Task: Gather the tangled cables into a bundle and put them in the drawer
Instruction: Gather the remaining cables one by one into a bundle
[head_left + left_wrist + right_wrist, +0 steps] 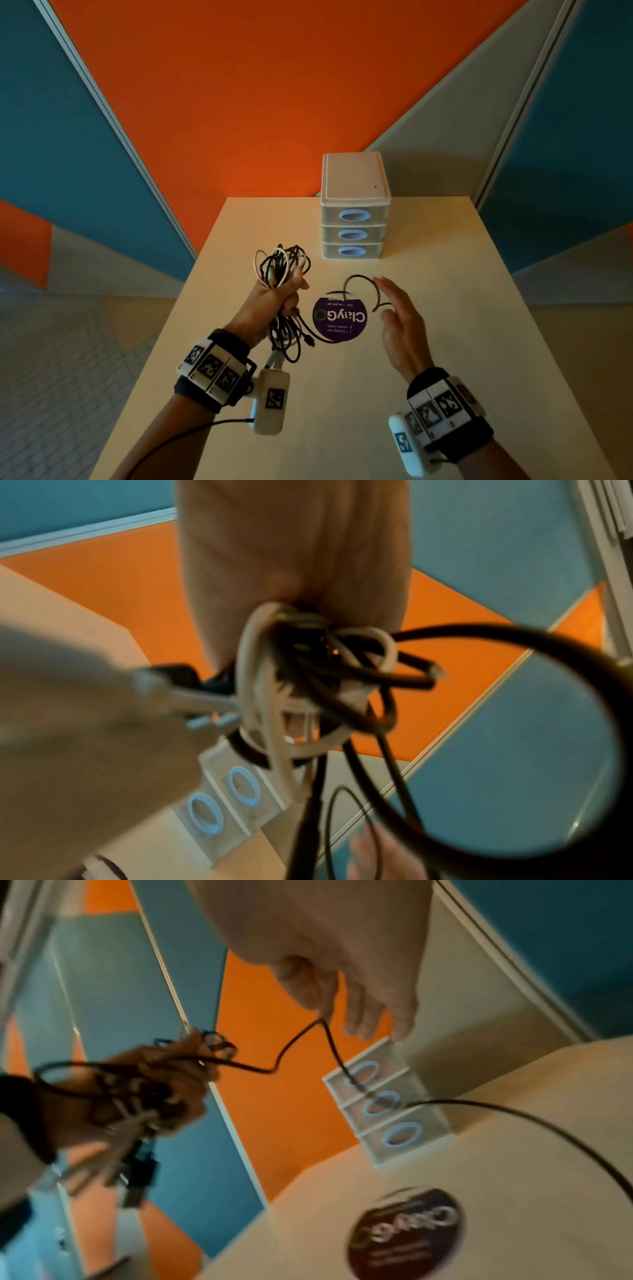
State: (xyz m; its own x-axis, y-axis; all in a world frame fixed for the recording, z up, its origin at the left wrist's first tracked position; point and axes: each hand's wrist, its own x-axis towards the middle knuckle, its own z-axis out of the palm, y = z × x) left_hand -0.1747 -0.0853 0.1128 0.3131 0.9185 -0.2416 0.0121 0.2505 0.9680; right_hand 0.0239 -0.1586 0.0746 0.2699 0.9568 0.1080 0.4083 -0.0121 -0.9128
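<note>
Gripping cable bundle in left hand, right hand open beside

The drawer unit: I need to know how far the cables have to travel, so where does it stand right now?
In the head view the drawer unit stands at the table's far edge, right of centre, beyond the cable bundle gripped by the left hand.

We see our left hand raised in a fist, fingers curled tight round the cables, forearm angled inward. Our right hand hovers beside it, palm turned left, fingers straight and slightly spread. Both wrists wear banded camera mounts.
</note>
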